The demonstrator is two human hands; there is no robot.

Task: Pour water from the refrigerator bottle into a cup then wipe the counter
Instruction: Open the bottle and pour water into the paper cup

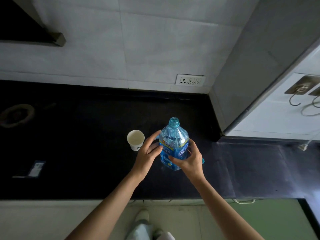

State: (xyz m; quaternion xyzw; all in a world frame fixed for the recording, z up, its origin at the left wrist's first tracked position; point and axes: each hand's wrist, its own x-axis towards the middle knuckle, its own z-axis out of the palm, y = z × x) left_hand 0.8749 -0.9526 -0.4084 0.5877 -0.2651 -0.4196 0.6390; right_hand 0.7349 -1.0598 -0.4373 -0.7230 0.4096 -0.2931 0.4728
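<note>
A clear blue water bottle (173, 144) with a blue and yellow label stands upright on the black counter (86, 135), its mouth uncapped. My left hand (148, 155) cups the bottle's left side, thumb up by the shoulder and fingers on the label. My right hand (189, 161) wraps the lower right of the bottle, fingers across its front. A small blue piece (203, 161) shows at that hand's outer edge; I cannot tell what it is. A white paper cup (135, 139) stands upright just left of my left hand, and its inside looks pale.
A tiled wall with a socket plate (190, 80) runs behind the counter. A grey cabinet side (242, 84) juts out at the right. A small dark packet (35, 168) lies at the left, near a stove burner (16, 114). The counter's front edge is close below my forearms.
</note>
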